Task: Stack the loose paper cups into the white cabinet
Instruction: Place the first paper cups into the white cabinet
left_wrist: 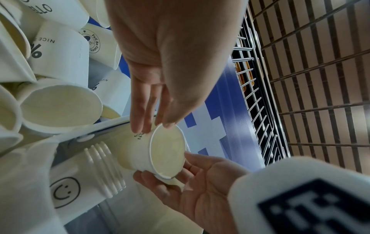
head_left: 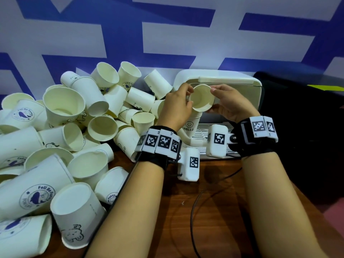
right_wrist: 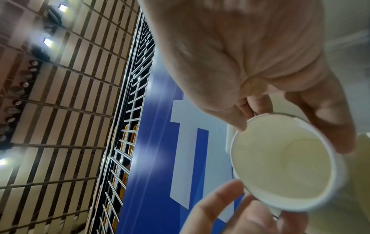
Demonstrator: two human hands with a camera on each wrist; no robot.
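Note:
Both hands hold one white paper cup (head_left: pixel 202 98) by its rim, mouth toward me, in front of the open white cabinet (head_left: pixel 232 76). My left hand (head_left: pixel 188 98) pinches the cup's left side and my right hand (head_left: pixel 212 99) pinches its right side. The cup sits at the top of a nested stack of cups (head_left: pixel 191 125) printed with a smiley and "HELLO", which stands inside the cabinet. In the left wrist view the cup (left_wrist: pixel 140 155) lies just off the stack's rims (left_wrist: pixel 104 171). In the right wrist view the cup (right_wrist: pixel 280 166) is empty.
A big heap of loose paper cups (head_left: pixel 65 127) covers the table's left half, reaching up to my left wrist. A black cable (head_left: pixel 201 198) runs across the wooden table (head_left: pixel 214 220). A black cloth (head_left: pixel 301 131) lies to the cabinet's right. A blue and white wall stands behind.

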